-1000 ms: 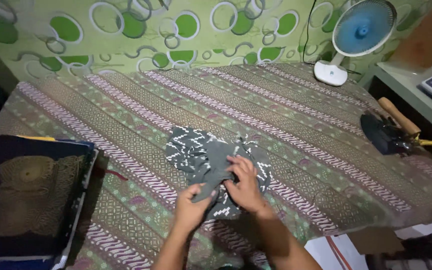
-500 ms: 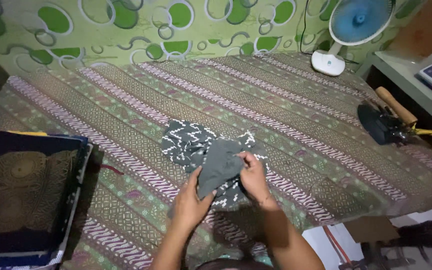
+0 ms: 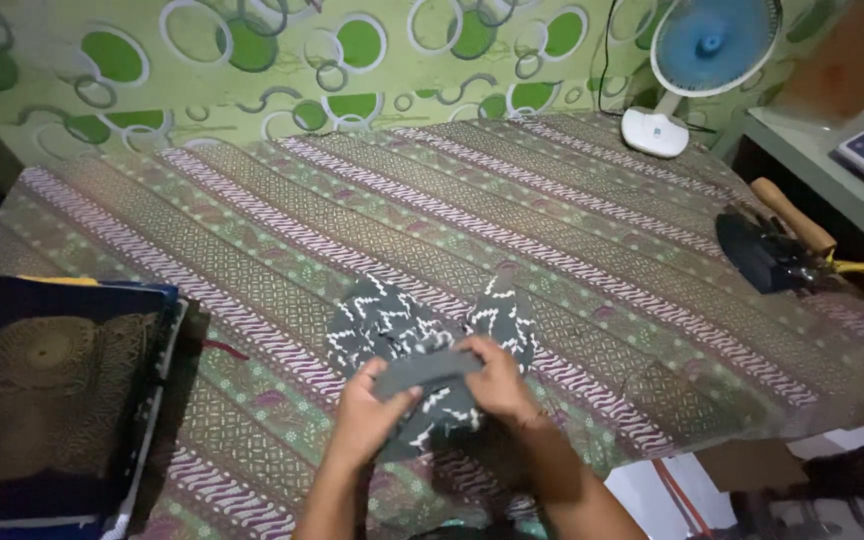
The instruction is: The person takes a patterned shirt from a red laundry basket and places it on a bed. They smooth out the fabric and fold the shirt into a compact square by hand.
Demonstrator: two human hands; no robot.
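A small dark garment (image 3: pixel 392 320) with a white zigzag pattern lies on the striped patterned cloth (image 3: pixel 452 220) that covers the surface in front of me. Its near part is gathered into a grey fold between my hands. My left hand (image 3: pixel 370 418) grips the fold's left end. My right hand (image 3: pixel 500 380) grips the right end, fingers curled over the cloth. Two patterned flaps of the garment still rest flat on the cloth beyond my hands.
A stack of dark folded fabric (image 3: pixel 47 390) with a gold round motif sits at the left. A dark clothes iron (image 3: pixel 764 250) with a wooden handle rests at the right edge. A white and blue fan (image 3: pixel 697 60) stands at the far right by the green circle-patterned wall.
My hands have pulled the garment's near part toward me and bunched it into a narrower fold. The garment now lies lower in view and less spread out.
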